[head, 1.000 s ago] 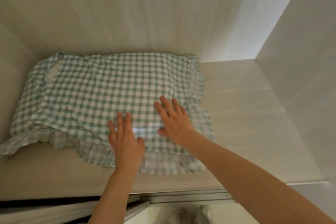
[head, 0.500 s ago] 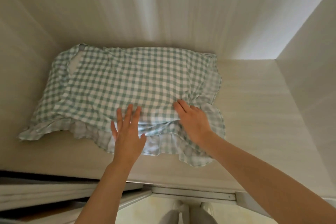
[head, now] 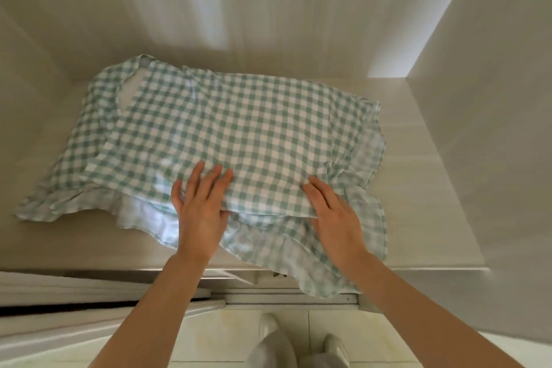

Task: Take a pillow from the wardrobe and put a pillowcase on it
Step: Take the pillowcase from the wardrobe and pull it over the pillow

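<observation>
Both hands are reaching into the wardrobe and working at the near edge of a green-and-white checked pillowcase point(head: 239, 128). The left hand point(head: 200, 209) is lying palm-down with fingers spread wide, its fingertips resting on the upper layer of cloth while the thumb is tucking under that layer's edge. The right hand point(head: 334, 218) is lying just beside it to the right, fingers together and curling over the same edge; whether it is actually pinching the fabric cannot be told. The ruffled lower hem is spilling past the front lip of the wardrobe shelf point(head: 418, 188), below the right wrist. Farther in, the pillowcase is spreading flat over the left and middle of the shelf, reaching almost to the back wall.

Compared with half a second ago, the hem is hanging further over the shelf lip, the right hand is sitting lower on the edge, and the camera is tilting downward, so shoes and floor tiles are showing more fully.
</observation>
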